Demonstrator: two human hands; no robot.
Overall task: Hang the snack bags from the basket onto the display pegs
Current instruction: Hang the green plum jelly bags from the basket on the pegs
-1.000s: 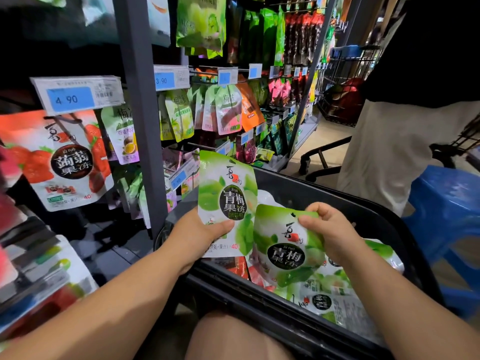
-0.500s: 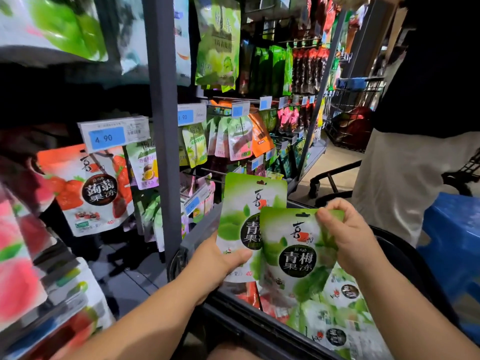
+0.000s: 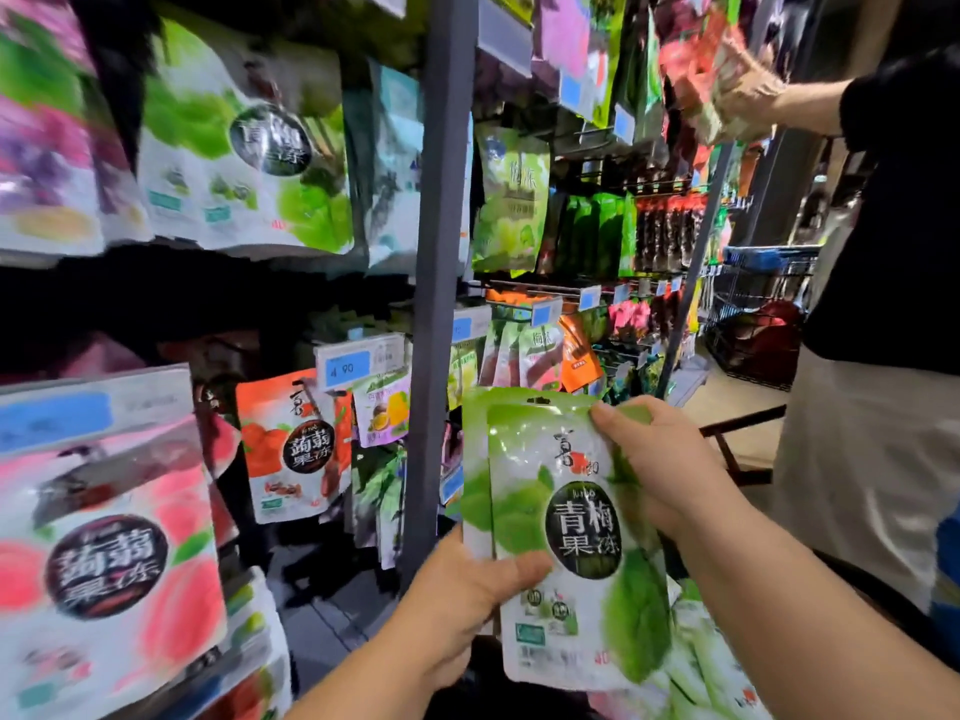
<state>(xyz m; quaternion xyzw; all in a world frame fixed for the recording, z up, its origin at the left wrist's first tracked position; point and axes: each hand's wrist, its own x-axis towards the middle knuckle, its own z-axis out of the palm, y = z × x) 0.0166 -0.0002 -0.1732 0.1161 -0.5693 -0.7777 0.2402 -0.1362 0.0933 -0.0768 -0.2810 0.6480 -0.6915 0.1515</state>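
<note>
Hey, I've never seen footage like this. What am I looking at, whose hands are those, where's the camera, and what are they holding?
No machine here: a person wears one camera on the head, looking forward and down, so both arms reaching in from below are theirs. The left hand grips two stacked bags at the lower left: a green plum-jelly bag in front, a second bag behind. The right hand pinches the front one's top right corner. To the left and ahead stands a shop rack of hanging snack bags with a blue price tag. Another person stands on the right.
</note>
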